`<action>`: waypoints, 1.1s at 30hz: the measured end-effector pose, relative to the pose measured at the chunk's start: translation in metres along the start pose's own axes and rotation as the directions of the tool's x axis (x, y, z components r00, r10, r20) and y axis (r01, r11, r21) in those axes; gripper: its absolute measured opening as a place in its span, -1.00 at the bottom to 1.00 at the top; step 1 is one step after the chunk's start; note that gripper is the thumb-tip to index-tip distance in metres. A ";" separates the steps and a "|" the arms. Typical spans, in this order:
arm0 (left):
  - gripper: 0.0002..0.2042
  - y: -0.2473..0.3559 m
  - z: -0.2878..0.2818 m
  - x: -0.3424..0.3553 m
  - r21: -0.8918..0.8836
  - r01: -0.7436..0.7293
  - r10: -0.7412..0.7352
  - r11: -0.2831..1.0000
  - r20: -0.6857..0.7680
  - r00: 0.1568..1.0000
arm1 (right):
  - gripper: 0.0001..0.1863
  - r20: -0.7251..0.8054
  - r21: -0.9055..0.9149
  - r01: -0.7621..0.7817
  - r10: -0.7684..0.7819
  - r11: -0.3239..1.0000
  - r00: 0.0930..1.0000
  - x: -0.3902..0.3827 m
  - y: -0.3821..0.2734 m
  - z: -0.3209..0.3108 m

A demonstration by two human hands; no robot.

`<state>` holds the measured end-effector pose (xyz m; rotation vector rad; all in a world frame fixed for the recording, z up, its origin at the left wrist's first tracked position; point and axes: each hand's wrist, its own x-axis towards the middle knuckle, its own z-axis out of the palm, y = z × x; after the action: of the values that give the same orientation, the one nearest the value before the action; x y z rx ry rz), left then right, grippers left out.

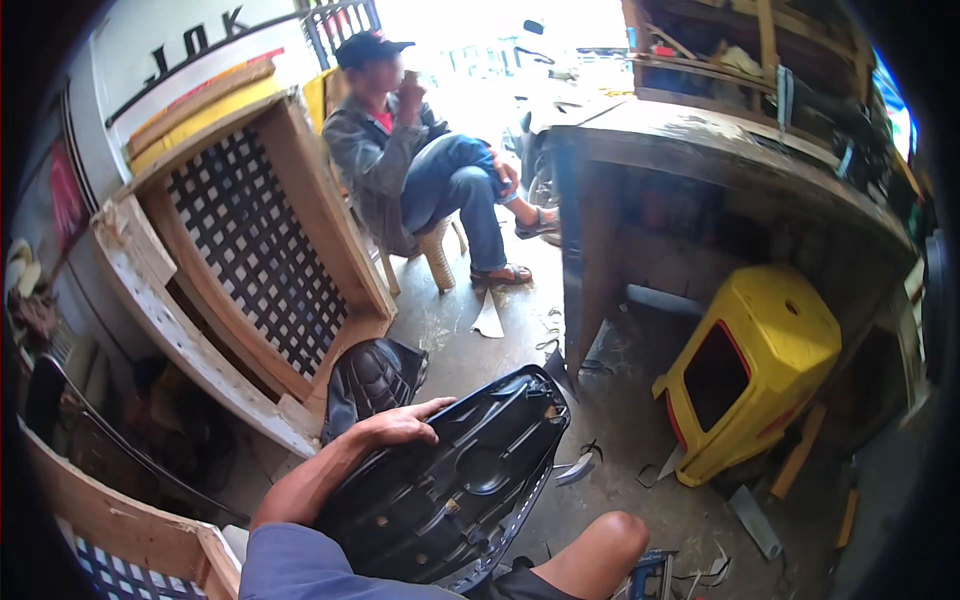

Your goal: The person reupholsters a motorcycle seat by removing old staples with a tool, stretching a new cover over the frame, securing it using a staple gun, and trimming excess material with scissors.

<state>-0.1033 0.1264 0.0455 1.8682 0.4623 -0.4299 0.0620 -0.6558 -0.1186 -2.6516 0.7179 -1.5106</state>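
Observation:
A black motorcycle seat (pixel 470 480) lies tilted across my lap, its ribbed plastic underside facing up. My left hand (pixel 400 424) is closed over its upper left rim, with the fingers along the edge. The blue sleeve of that arm shows at the bottom. My right hand is out of the picture. On the floor beside my bare knee (pixel 610 540) lies a blue and grey hand tool (pixel 652 575) that looks like a staple gun, partly cut off by the lower edge. Just beyond my left hand rests a crumpled black cover or seat (pixel 372 385).
A wooden frame with woven black webbing (pixel 250 240) leans at the left. A yellow plastic stool (pixel 770 350) lies tipped over under a wooden workbench (pixel 700 140). Beyond, a person (pixel 400 160) sits on a stool. Scraps and strips (pixel 755 520) litter the floor.

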 end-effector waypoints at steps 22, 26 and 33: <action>-0.10 -0.126 -0.128 0.060 -0.359 -0.002 0.069 0.933 0.174 0.982 | -0.12 -0.586 0.786 0.603 -0.474 -0.135 0.658 0.021 -0.669 -0.283; -0.10 -0.107 -0.111 0.112 -0.429 0.111 0.061 0.896 0.367 0.928 | -0.52 0.561 0.828 -0.364 -0.621 0.426 0.548 -0.002 -0.556 -0.256; -0.08 -0.111 -0.112 0.107 -0.286 0.009 0.084 0.958 0.312 0.946 | -0.24 0.917 0.033 -0.739 -0.314 0.673 -0.246 -0.243 -0.422 -0.241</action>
<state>-0.0597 0.2786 -0.0608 1.4910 0.2502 -0.5986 -0.0778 -0.1314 -0.0919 -1.7535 0.2908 0.7528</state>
